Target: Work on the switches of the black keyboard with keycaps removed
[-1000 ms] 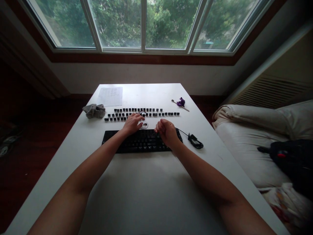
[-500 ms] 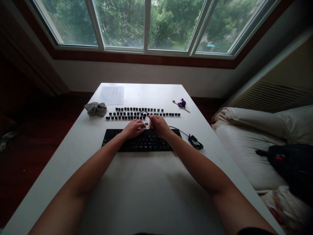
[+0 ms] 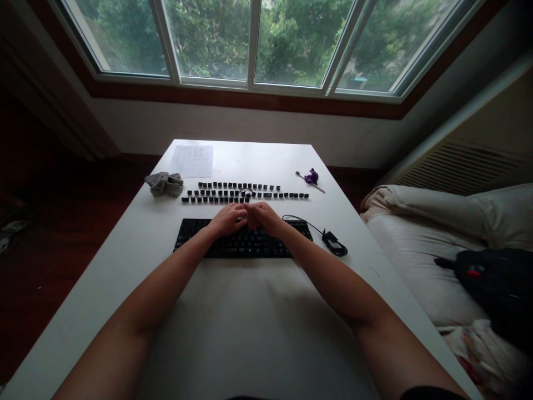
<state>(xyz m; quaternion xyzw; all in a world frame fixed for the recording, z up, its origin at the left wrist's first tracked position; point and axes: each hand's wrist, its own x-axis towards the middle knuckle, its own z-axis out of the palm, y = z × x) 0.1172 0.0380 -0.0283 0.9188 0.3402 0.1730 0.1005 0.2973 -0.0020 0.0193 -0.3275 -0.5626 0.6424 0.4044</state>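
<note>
Keyboard (image 3: 246,250) black, oblong; blocky keycaps (image 3: 225,193) in rows; cloth (image 3: 164,184) crumpled.

Looks like somebody's home tbh: padded pale couch (image 3: 410,266) on the right, curtain (image 3: 54,105) by the window (image 3: 212,41), reddish floor (image 3: 66,244).

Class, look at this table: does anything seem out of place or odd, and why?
Rows of loose black keycaps stand out: they lie beyond the keyboard rather than fitted on it. A gray cloth also sits crumpled near the left edge of the white table. Nothing looks spilled.
</note>
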